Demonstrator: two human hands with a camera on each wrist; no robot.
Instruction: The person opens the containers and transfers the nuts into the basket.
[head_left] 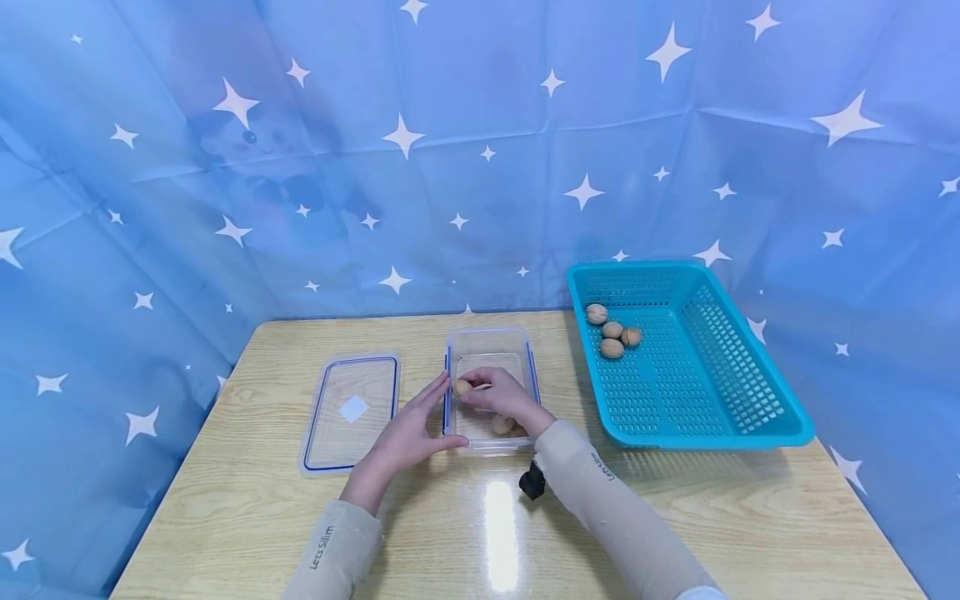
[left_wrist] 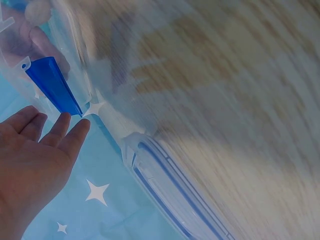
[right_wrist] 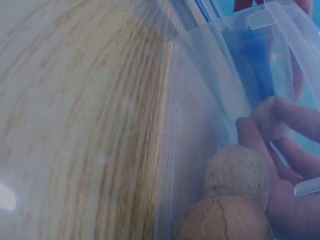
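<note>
My right hand (head_left: 504,392) reaches into a clear plastic container (head_left: 487,337) with blue side edges and pinches a walnut (head_left: 462,387) near its left wall. In the right wrist view, that walnut (right_wrist: 268,119) sits between thumb and fingers. Two more walnuts (right_wrist: 237,175) lie on the container's floor, close to this hand. Outside the left wall, my left hand (head_left: 408,433) has its fingers extended and thumb spread along the near corner. The left wrist view has the left hand's fingertips just by the blue side flap (left_wrist: 54,87).
A clear lid (head_left: 352,437) with a blue seal and a white label lies left of the container. To the right stands a turquoise basket (head_left: 667,408) with several walnuts (head_left: 612,331) in its far left corner. A starry blue curtain (head_left: 480,167) hangs behind the wooden table (head_left: 225,492).
</note>
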